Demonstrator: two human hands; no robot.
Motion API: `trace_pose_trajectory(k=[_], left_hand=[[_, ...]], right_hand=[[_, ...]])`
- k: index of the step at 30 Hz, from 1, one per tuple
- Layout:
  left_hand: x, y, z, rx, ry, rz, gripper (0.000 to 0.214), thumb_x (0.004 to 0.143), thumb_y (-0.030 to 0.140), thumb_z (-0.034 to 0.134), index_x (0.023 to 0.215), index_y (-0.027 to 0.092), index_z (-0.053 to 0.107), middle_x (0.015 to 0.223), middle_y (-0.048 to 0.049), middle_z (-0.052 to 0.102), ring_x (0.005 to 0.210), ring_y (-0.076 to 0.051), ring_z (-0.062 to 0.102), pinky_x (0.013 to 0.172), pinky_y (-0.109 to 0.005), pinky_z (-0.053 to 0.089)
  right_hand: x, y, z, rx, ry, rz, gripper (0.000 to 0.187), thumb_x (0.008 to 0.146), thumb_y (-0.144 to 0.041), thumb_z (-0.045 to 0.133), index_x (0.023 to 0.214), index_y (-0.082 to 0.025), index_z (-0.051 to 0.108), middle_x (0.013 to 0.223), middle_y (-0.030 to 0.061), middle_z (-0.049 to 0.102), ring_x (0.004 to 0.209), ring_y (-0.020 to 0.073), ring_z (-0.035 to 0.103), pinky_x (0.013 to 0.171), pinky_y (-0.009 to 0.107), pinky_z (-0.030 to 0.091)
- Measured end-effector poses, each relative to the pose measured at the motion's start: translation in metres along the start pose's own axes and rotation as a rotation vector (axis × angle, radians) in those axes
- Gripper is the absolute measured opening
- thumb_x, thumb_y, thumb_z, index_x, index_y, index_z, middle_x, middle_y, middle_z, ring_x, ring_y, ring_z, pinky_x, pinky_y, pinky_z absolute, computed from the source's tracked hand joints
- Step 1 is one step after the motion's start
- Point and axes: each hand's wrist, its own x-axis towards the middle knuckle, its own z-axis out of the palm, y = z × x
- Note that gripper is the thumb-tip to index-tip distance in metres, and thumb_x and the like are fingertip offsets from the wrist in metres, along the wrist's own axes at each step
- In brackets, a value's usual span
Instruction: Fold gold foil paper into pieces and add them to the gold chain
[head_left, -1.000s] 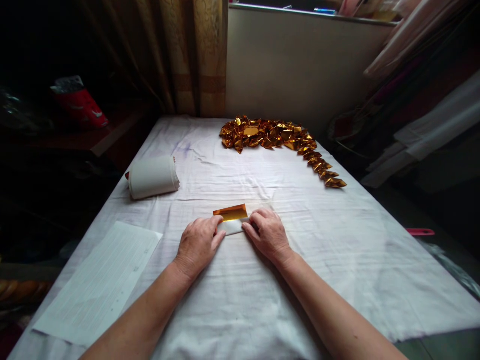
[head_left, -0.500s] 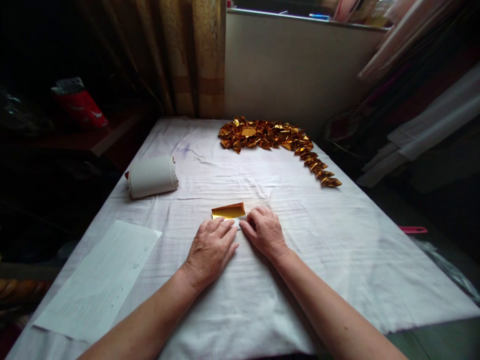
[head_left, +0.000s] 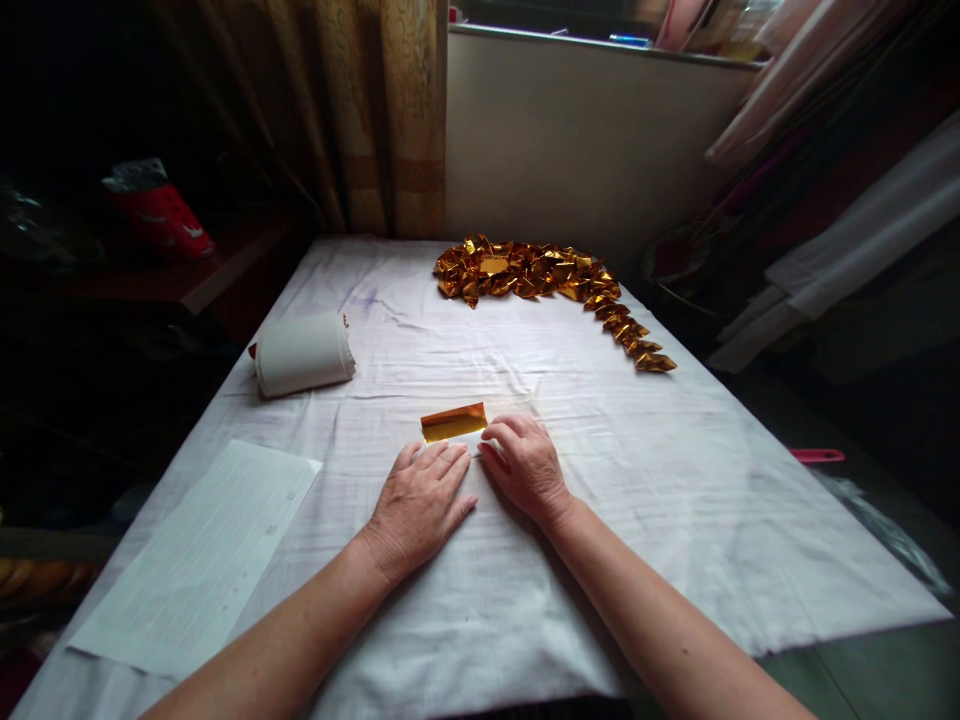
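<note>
The foil [head_left: 454,421] lies on the cloth [head_left: 675,480] in the middle of the table, just beyond the fingertips of both hands. It is a narrow gold strip, shiny side up. Its long axis runs left to right across the table, with the right end tipped slightly toward the far side. A sliver of its white underside shows at the near edge, between the hands.

The left hand [head_left: 420,500] lies open and flat, palm down, with the fingers together and their tips on the foil's near edge. The right hand [head_left: 525,465] is curled, with bent fingers meeting the foil's right end. I cannot tell whether it pinches the foil or only presses on it.

The cloth is white and wrinkled and covers the whole table. At the far end a heap [head_left: 525,272] of folded gold pieces trails off in a line to the right. A roll [head_left: 304,353] of white paper lies on its side near the left edge. A lined sheet [head_left: 202,555] rests flat at the near left.

Behind the table are a patterned curtain [head_left: 375,120] and a pale wall [head_left: 577,140] under a sill. The room at left is dark, with a red bag [head_left: 161,215] on a shelf. Draped fabric hangs at right.
</note>
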Motion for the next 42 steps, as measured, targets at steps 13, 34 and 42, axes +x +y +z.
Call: trace_pose_trajectory(k=[13,34,42], left_hand=[[-0.016,-0.016,-0.008,0.037,0.012,0.010,0.039,0.094,0.038,0.050,0.129,0.025,0.059,0.132,-0.0050,0.063,0.122,-0.024,0.057,0.109,-0.044,0.029],[-0.026,-0.025,-0.013,0.030,0.018,0.004,0.037,0.094,0.036,0.049,0.127,0.023,0.060,0.131,-0.0054,0.064,0.121,-0.027,0.056,0.107,-0.047,0.028],[-0.020,-0.028,-0.016,-0.030,0.028,-0.003,0.030,0.094,0.032,0.050,0.119,0.024,0.065,0.125,-0.0055,0.068,0.116,-0.026,0.059,0.104,-0.047,0.031]], right_hand=[[-0.001,0.005,-0.002,0.091,-0.103,0.169,0.010,0.086,-0.025,0.063,0.077,-0.022,0.064,0.086,0.0030,0.064,0.087,0.0201,0.056,0.079,0.033,0.037],[-0.009,-0.015,-0.012,-0.043,-0.565,-0.134,0.060,0.097,-0.048,0.044,0.148,-0.017,0.038,0.155,0.0107,0.033,0.144,0.0282,0.028,0.118,0.053,0.020],[-0.016,0.013,-0.024,-0.118,-0.559,-0.046,0.057,0.096,-0.044,0.045,0.147,-0.020,0.040,0.156,0.0094,0.031,0.145,0.0295,0.027,0.116,0.056,0.022]])
